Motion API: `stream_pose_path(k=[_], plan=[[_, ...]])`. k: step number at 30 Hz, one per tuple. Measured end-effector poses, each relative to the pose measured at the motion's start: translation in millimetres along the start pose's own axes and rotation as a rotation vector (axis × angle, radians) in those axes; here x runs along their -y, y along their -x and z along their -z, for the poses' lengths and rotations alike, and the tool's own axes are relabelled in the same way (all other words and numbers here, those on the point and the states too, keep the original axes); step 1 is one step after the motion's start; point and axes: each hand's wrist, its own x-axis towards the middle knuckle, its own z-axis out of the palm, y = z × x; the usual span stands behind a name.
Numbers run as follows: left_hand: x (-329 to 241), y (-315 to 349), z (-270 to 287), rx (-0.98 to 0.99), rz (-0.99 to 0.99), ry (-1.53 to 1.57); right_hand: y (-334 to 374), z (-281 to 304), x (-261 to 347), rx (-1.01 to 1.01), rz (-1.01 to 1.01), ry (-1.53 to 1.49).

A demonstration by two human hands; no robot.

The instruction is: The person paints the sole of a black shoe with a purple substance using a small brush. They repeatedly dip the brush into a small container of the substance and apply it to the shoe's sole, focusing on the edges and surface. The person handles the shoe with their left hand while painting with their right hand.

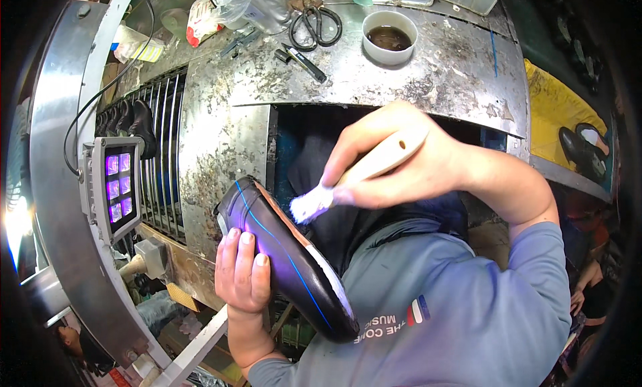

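Note:
My left hand [245,270] grips a black leather shoe [277,256] from its outer side, fingers laid over the leather. The shoe is tilted, its toe toward my body, with a blue line along its side and a tan and white strip along the far edge. In my right hand [408,163] is a flat brush [381,157] with a pale handle, pinched between thumb and fingers. Its whitish bristles point at the strip on the shoe; whether they touch it, I cannot tell.
A white bowl of dark liquid [389,39], black scissors [315,29] and a marker [304,63] lie on the stained metal bench [441,73]. To the left stand a lamp with purple lights [119,183] and a rack of bars [172,140] with black shoes. More shoes [583,150] sit at right.

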Motion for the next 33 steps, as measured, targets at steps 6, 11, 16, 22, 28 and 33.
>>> stream_pose_path(k=[6,11,16,22,28,33], plan=[[-2,-4,6,0.018,-0.040,-0.006,-15,-23,7,0.055,-0.044,-0.105],[-3,-7,11,0.043,-0.059,-0.017,-19,-26,7,0.097,-0.078,-0.086],[-2,-7,9,0.052,-0.063,-0.030,-18,-23,19,0.144,-0.176,-0.171],[-3,-8,6,0.072,-0.028,-0.052,-14,-17,31,0.188,-0.112,-0.096],[-1,-10,3,0.086,0.018,-0.049,-10,-13,44,0.222,-0.098,-0.037],[0,-10,0,0.124,0.058,-0.071,-4,-11,52,0.232,-0.042,0.014]])
